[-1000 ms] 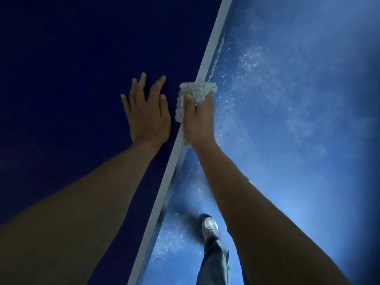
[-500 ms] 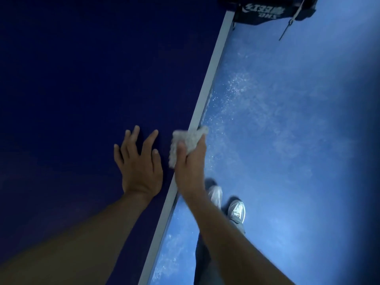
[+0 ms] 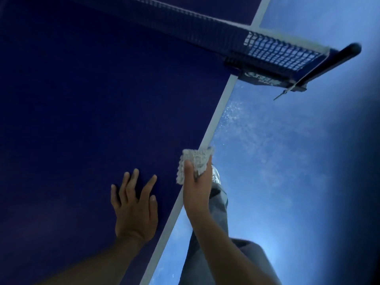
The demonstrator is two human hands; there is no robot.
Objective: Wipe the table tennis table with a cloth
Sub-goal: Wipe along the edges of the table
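The dark blue table tennis table (image 3: 86, 112) fills the left of the head view, its white side line (image 3: 218, 116) running diagonally from top right to bottom centre. My right hand (image 3: 197, 190) grips a folded white fluffy cloth (image 3: 194, 161) and holds it over the table's side edge, thumb on top of the cloth. My left hand (image 3: 134, 206) rests flat on the tabletop just left of the edge, fingers spread and straight.
The net (image 3: 273, 50) crosses the top, its dark post and clamp (image 3: 320, 64) jutting out past the edge at top right. A speckled blue floor (image 3: 287, 161) lies right of the table. My grey trouser leg (image 3: 213, 219) and a pale shoe stand below the cloth.
The view has tilted up, bringing the net and its post into sight. Both hands sit lower in the frame, and I have stepped along the table's side toward the net.
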